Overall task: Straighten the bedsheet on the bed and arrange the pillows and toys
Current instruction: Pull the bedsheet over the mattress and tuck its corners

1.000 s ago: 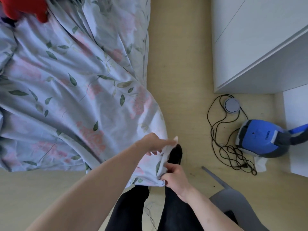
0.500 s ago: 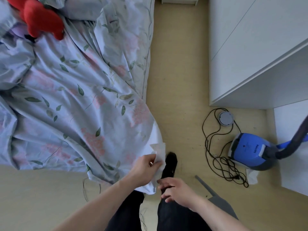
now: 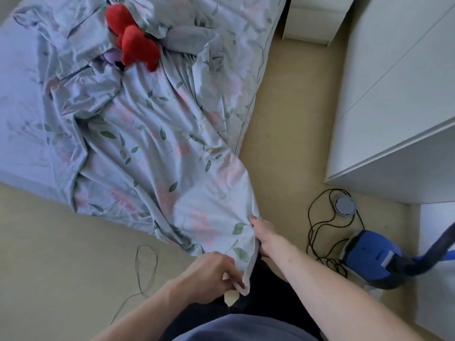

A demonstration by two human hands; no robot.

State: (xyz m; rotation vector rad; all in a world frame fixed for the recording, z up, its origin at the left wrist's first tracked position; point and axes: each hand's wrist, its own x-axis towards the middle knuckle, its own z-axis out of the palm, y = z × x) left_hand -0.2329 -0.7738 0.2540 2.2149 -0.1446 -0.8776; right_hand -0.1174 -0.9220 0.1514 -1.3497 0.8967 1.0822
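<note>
A pale blue floral bedsheet [image 3: 152, 148] lies crumpled over the bed, its near corner pulled off the mattress toward me. My left hand [image 3: 209, 274] pinches that corner at its tip. My right hand [image 3: 264, 238] grips the sheet's right edge a little higher up. A red plush toy [image 3: 134, 44] lies on the rumpled sheet near the head of the bed, with a bit of a purple toy [image 3: 112, 56] under it. A pillow [image 3: 189, 35] in matching fabric lies just right of the toys.
A blue vacuum cleaner [image 3: 374, 257] with a dark hose and a tangled black cord [image 3: 322, 232] sits on the beige floor at the right. A white wardrobe [image 3: 394, 94] stands beyond it, a white nightstand [image 3: 312, 18] at the top. A thin cable loop [image 3: 145, 269] lies near my feet.
The view has tilted up, showing more of the bed. My right hand, free half a second ago, now grips the sheet's edge; my left hand has slid down to the corner tip.
</note>
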